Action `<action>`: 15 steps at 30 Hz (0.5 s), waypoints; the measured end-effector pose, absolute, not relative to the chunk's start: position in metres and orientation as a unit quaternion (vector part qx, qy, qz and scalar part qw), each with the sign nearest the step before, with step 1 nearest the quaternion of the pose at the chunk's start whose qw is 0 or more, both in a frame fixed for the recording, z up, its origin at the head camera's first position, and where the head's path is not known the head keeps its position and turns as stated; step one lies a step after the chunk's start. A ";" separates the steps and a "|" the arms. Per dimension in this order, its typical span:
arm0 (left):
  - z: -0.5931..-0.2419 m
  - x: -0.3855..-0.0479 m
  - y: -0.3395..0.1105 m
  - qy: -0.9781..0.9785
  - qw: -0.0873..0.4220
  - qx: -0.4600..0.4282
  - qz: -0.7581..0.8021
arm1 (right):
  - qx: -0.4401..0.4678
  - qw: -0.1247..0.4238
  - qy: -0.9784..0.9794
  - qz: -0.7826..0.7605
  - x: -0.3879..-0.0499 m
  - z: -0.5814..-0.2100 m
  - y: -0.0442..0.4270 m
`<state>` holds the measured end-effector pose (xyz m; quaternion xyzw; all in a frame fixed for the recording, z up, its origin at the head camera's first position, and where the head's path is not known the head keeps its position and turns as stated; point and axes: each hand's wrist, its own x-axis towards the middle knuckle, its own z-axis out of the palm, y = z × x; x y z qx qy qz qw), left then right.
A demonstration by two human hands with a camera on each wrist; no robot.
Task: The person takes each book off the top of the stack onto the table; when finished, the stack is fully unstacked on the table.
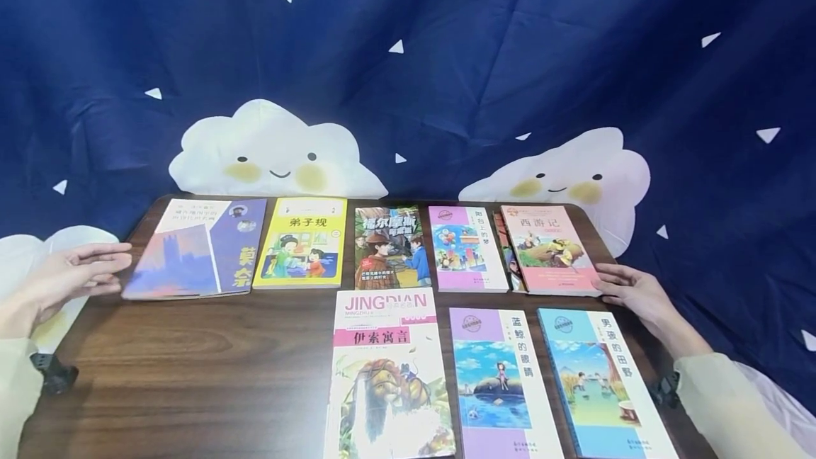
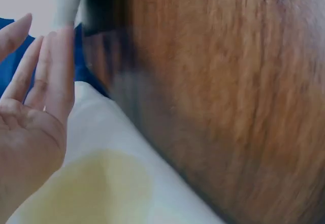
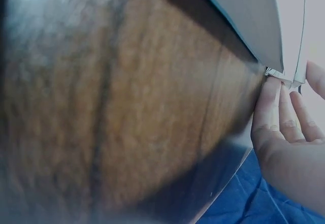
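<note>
In the head view my left hand [image 1: 76, 275] is at the table's left edge, fingers nearly straight, beside the purple-and-white book [image 1: 185, 253]; whether it touches the book I cannot tell. The left wrist view has that hand [image 2: 35, 97] with fingers extended and nothing in the palm. On the other side, my right hand [image 1: 637, 296] has its fingertips at the lower right corner of the pink book [image 1: 551, 250], which lies over another, mostly hidden book. In the right wrist view the fingers of my right hand [image 3: 289, 127] touch a book's corner [image 3: 287, 76].
Along the back row lie a yellow book [image 1: 299, 243], a detective book [image 1: 392, 250] and a purple balloon book [image 1: 468, 250]. The front row has a lion book [image 1: 392, 381], a purple-blue book [image 1: 500, 384] and a light-blue book [image 1: 602, 384]. Behind the table [image 1: 178, 367] hangs a blue curtain [image 1: 421, 41].
</note>
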<state>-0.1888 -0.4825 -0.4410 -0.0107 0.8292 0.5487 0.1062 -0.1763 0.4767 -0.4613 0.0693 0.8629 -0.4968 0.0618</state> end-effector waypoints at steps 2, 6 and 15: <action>-0.432 -0.188 -0.478 0.844 0.097 -0.014 0.528 | 0.069 0.064 0.864 -0.495 -0.177 -0.461 0.477; -0.418 -0.195 -0.454 0.823 0.084 0.022 0.562 | 0.067 0.061 0.865 -0.494 -0.176 -0.461 0.479; -0.405 -0.220 -0.326 0.721 0.073 0.026 0.689 | 0.061 0.068 0.859 -0.503 -0.178 -0.462 0.480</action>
